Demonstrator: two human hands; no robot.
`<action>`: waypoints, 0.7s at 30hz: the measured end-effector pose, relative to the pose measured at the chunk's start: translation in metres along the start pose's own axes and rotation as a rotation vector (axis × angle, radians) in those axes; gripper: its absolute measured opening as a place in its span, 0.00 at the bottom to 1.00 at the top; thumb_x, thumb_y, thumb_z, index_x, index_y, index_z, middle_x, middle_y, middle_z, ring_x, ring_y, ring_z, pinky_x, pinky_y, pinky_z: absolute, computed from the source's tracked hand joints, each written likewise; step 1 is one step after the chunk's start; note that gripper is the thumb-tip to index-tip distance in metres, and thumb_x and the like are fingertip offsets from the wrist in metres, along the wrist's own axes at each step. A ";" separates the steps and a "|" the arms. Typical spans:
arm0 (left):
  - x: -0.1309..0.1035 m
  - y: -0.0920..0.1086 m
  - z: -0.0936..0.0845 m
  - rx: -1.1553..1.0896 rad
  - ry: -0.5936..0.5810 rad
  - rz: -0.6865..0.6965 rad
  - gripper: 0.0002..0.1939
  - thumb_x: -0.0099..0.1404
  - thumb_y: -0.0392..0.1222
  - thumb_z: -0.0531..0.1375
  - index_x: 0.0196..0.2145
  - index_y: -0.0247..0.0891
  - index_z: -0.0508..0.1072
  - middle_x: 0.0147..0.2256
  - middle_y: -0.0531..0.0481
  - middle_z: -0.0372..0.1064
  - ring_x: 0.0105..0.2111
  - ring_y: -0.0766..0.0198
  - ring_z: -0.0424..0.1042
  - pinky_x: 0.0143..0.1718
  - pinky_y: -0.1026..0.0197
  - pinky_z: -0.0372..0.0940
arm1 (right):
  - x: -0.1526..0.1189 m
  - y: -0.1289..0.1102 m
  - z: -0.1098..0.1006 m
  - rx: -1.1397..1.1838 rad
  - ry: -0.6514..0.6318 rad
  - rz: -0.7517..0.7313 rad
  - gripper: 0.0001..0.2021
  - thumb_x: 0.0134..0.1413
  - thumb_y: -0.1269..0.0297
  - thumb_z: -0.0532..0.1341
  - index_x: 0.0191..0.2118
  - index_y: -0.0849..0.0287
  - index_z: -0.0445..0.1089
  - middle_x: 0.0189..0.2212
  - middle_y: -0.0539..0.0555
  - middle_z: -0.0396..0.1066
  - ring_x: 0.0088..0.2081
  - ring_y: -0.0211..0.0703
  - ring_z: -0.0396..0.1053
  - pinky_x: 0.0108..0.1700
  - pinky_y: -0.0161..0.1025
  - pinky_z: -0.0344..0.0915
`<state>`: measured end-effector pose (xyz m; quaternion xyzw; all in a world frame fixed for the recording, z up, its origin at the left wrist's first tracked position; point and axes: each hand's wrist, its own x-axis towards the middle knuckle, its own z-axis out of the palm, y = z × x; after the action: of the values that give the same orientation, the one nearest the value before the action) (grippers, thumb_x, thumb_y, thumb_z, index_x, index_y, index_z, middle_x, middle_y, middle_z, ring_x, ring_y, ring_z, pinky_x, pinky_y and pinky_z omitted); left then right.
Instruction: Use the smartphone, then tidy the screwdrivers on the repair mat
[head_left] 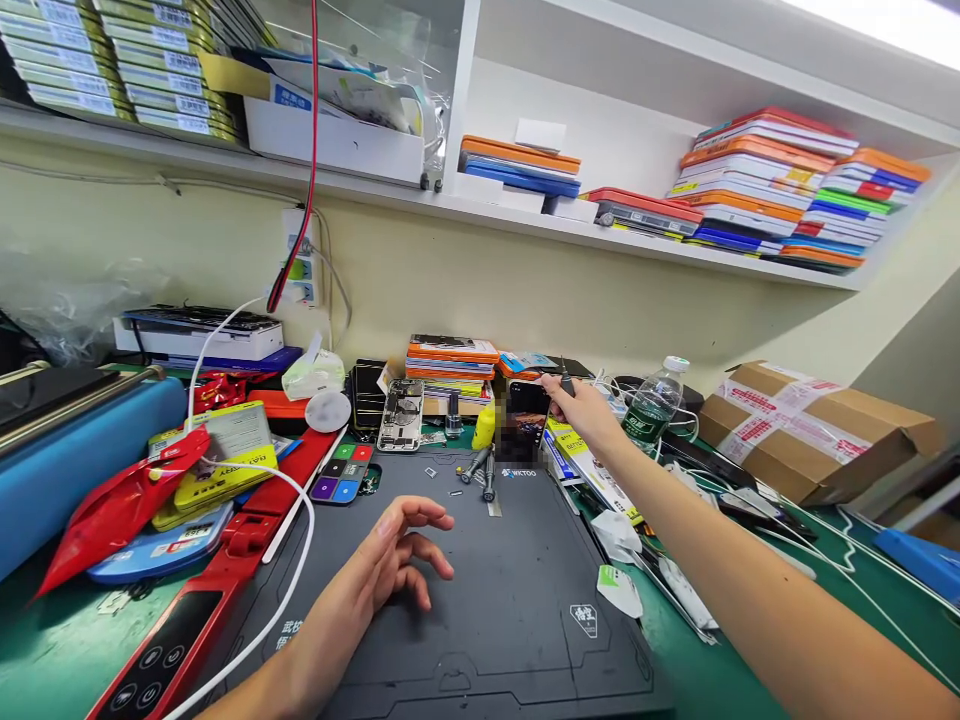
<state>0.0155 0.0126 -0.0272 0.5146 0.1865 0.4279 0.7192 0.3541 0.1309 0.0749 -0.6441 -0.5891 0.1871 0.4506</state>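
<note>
My left hand (397, 560) hovers above the dark grey work mat (480, 620) with fingers apart and slightly curled, nothing in it. Reaching to the back, my right hand (574, 402) is closed on a small dark tool with a thin tip (568, 383); its exact kind does not show. The hand is beside the upper edge of an upright smartphone (523, 420), which is partly blurred; I cannot tell if the fingers touch it. Several screwdrivers (489, 475) lie on the mat in front of the phone. An opened phone (402, 415) leans at the back, near a block of coloured squares (343, 474).
A red device with buttons (169, 660) and a white cable (304, 550) lie along the left. Packets and strips, a water bottle (656, 405) and a taped cardboard box (810, 430) crowd the right. A loaded shelf (525, 218) hangs above.
</note>
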 end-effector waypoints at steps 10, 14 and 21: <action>0.002 -0.001 -0.001 0.016 0.004 -0.001 0.31 0.73 0.70 0.50 0.53 0.41 0.72 0.53 0.39 0.67 0.42 0.54 0.71 0.35 0.58 0.68 | -0.008 -0.009 0.000 0.012 -0.005 -0.013 0.14 0.73 0.55 0.62 0.51 0.62 0.73 0.40 0.53 0.76 0.34 0.41 0.76 0.36 0.40 0.76; 0.002 -0.002 -0.002 -0.006 0.000 0.003 0.30 0.73 0.69 0.51 0.51 0.41 0.73 0.51 0.39 0.67 0.41 0.55 0.71 0.33 0.59 0.67 | -0.017 -0.015 0.000 -0.041 0.068 -0.042 0.15 0.73 0.54 0.62 0.53 0.61 0.73 0.42 0.54 0.76 0.34 0.41 0.76 0.36 0.40 0.76; 0.001 0.002 0.002 0.023 0.001 0.017 0.29 0.76 0.67 0.48 0.52 0.40 0.73 0.50 0.41 0.67 0.41 0.56 0.71 0.35 0.60 0.67 | -0.080 -0.030 0.021 -0.305 0.049 -0.184 0.18 0.76 0.52 0.56 0.56 0.59 0.71 0.41 0.54 0.75 0.36 0.44 0.74 0.42 0.45 0.74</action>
<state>0.0167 0.0120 -0.0247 0.5244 0.1873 0.4320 0.7094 0.3011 0.0615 0.0647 -0.6527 -0.6559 0.0376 0.3772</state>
